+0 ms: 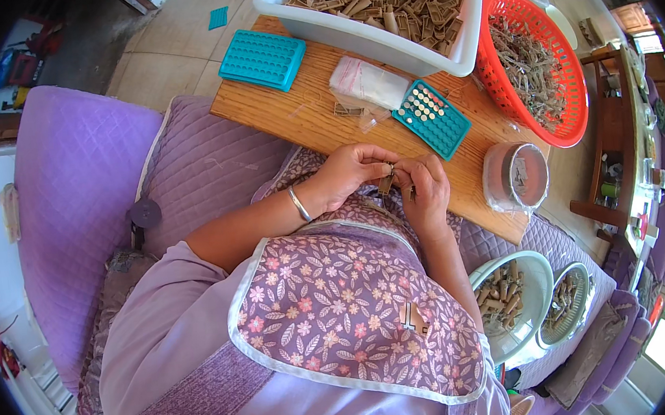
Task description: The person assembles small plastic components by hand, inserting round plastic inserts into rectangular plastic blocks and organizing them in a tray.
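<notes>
Above my lap, at the table's near edge, my two hands meet around a small brown plastic piece (385, 183). My left hand (348, 176) pinches it between thumb and fingertips. Fingers curled, my right hand (424, 187) presses in from the other side; whether it grips the same piece or another small part is hidden. Just beyond lies a teal tray (444, 128) of round pockets, some filled with small silvery discs (426, 103). Left of that tray sits a clear plastic bag (369, 82). A brown piece with dark marks (413, 317) rests on my floral apron (317, 304).
A white bin (271, 6) of brown plastic pieces and a red basket (496, 86) of clear parts stand at the back. Teal trays (262, 58) lie left on the wooden table (293, 116). A round tub (496, 177) is at right; below it, a pale basin (539, 268) and smaller basket (582, 304).
</notes>
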Tool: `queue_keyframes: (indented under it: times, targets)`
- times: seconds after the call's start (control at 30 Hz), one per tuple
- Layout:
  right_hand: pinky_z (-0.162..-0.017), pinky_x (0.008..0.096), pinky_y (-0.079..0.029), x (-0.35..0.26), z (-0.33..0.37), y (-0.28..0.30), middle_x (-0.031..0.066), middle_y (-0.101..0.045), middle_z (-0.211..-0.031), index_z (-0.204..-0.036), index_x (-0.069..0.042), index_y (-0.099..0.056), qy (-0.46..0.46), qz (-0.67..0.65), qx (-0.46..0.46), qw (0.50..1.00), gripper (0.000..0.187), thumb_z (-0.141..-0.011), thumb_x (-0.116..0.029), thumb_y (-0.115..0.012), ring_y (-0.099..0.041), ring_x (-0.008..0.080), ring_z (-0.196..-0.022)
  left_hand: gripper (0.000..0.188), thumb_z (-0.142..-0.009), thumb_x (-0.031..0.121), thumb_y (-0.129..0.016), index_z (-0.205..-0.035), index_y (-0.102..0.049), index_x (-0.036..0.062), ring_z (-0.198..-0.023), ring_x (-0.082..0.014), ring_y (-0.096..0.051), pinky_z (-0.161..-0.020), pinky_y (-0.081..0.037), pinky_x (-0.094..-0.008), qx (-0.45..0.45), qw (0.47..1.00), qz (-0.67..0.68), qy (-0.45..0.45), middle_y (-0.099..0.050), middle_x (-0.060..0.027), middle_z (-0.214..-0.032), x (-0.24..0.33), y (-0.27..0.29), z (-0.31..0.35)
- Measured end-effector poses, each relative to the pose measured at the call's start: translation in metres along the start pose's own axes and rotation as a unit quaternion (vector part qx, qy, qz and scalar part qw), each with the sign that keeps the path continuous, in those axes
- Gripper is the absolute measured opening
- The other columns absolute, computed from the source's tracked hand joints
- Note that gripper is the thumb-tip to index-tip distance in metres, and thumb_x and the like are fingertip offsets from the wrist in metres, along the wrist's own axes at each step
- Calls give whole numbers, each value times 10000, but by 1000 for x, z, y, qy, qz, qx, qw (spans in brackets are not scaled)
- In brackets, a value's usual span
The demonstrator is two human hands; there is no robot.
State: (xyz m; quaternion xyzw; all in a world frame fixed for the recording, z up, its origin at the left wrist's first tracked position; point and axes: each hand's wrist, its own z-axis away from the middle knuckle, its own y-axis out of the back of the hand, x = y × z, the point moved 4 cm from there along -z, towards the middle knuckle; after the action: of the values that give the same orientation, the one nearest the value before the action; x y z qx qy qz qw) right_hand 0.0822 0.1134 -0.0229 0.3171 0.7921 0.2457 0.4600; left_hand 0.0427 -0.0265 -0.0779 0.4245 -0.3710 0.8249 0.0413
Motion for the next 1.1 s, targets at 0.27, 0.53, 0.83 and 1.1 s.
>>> queue_keyframes:
  times: [0.27,0.53,0.83,1.1]
  targets:
    - [-624,351,-466,1,-8,4,89,-576,-798,-869,-57,-608,-41,-42,-89,994,120,-768,-13,-653,-575,269,-710,240,-908,60,-598,-1131,-600,-28,-868,-97,-591,-784,-493,-234,-10,1000,-20,-19,-636,-55,-1018,-1,0,4]
    - [-625,230,-432,21,7,-9,28,-617,-869,-968,-14,-565,-457,-463,-37,759,118,-901,-96,-617,-558,84,-749,187,-950,97,-529,-1118,-568,26,-890,-99,-592,-779,-497,-241,9,1000,21,-11,-617,-39,-978,4,-3,-3]
    - [-683,209,-467,31,-8,4,49,-622,-915,-1160,39,-560,-419,-460,57,781,257,-922,-58,-562,-574,95,-765,168,-955,119,-534,-1092,-583,36,-856,-83,-578,-753,-481,-221,48,998,13,-30,-612,-16,-957,15,-25,-31]
    - [-704,214,-459,46,-24,21,10,-586,-871,-1076,6,-597,-364,-362,113,851,274,-815,-5,-678,-544,86,-770,167,-929,100,-586,-1086,-596,42,-824,-69,-570,-717,-477,-217,65,996,-7,-67,-612,-4,-969,28,-42,-61]
